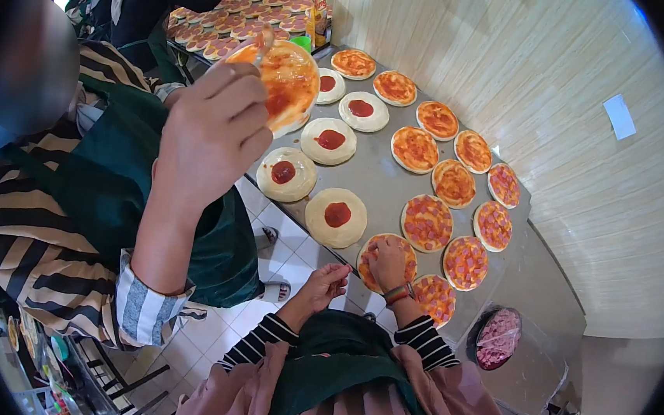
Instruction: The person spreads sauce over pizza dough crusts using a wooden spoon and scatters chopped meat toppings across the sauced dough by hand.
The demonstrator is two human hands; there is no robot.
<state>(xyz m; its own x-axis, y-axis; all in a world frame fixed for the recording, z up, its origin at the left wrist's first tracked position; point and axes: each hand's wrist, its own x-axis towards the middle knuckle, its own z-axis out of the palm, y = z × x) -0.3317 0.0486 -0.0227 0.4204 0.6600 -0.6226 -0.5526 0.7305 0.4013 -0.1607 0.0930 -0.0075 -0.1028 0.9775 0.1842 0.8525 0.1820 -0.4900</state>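
Observation:
My right hand (388,263) reaches down onto a sauced pizza base (366,275) near the table's front edge, its fingers apart on the diced meat topping. Just left of that base, my left hand (324,288) hovers off the table edge with curled fingers pressed together; a small pinkish bit shows at the tips, too small to name. Closest to my right wrist is a pizza topped with diced meat (435,300). Beyond my hands lie another topped pizza (427,223) and a plain dough round (336,217) with a blob of red sauce.
A co-worker's hand (218,124) at left is raised near a bowl of red sauce (291,79) and a spoon. A dark bowl of diced pink meat (499,339) stands at right. Several sauced bases (414,150) cover the metal table (367,159). More pizzas (246,13) fill a far table.

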